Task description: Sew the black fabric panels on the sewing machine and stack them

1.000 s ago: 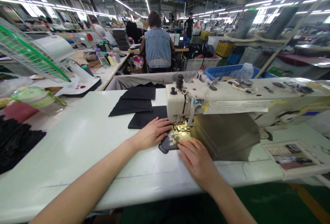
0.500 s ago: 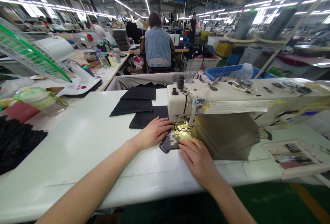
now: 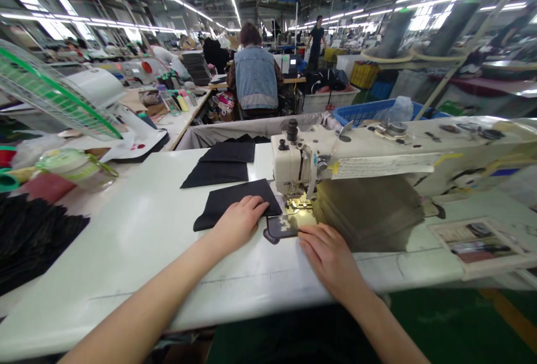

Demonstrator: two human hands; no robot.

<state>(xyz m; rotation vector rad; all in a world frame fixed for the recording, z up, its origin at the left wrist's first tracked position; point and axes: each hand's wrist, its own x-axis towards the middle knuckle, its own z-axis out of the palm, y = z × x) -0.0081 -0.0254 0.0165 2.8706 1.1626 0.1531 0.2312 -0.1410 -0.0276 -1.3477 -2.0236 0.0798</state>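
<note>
Black panel point(image 3: 229, 202) under L hand point(image 3: 235, 225), beside sewing mach. point(image 3: 289, 154); R hand point(image 3: 331, 258) at bed plate point(image 3: 285, 225).
L to R: dark cloth pile point(image 3: 33, 235) sits at far L, prob. to leave the white tabletop point(image 3: 142, 235) free for handling; two black pieces point(image 3: 222, 171) overlap on the far side, prob. parked apart from the panel. L hand: fingers flat & together on panel's near R part, no pinch visible, prob. to keep cloth flat; panel's R end lies just L of the lit needle area. R hand: fingertips rest at plate's near R corner, prob. as a brace; underside hidden, so can't tell if anything's gripped. Olive cloth stack point(image 3: 369, 213) lies under mach. arm, R of needle, prob. for easy reach.
</note>
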